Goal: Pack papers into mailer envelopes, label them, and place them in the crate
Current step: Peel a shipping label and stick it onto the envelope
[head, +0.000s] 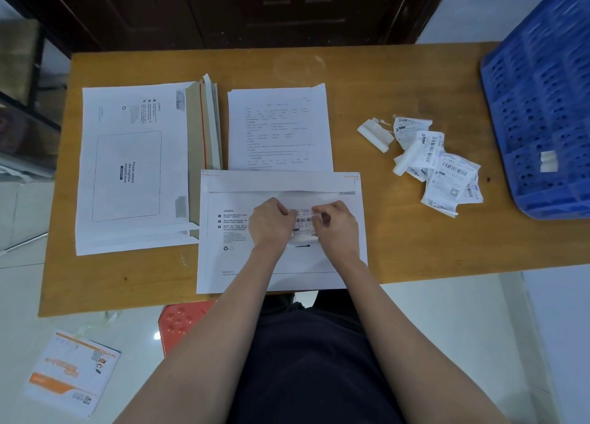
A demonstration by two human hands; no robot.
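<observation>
White card: the mailer envelope point(281, 232) lies flat at the lower centre of the frame, on the near edge of the wooden table point(415, 232), right under the person's chest so both hands reach it easily.
Long axis: it runs left to right across the frame, with the flap edge toward the top of the frame.
Label point(303, 221): held over the middle of the envelope, barcode lines running left to right; I'd say it is being peeled or lined up before pressing down.
Left hand point(271, 224): fingers curled, pinching the label's left edge.
Right hand point(335, 227): fingers curled, pinching the right edge, likely to keep the label taut and square.
Papers point(279, 130): a printed sheet just above the envelope, long axis up-down in the frame.
Spare mailers point(134, 168): stacked at centre left, within reach.
Spare labels point(437, 165): a crumpled heap of them and backing strips at centre right.
Crate point(542, 104): blue, at the right edge, well apart from the envelope.
</observation>
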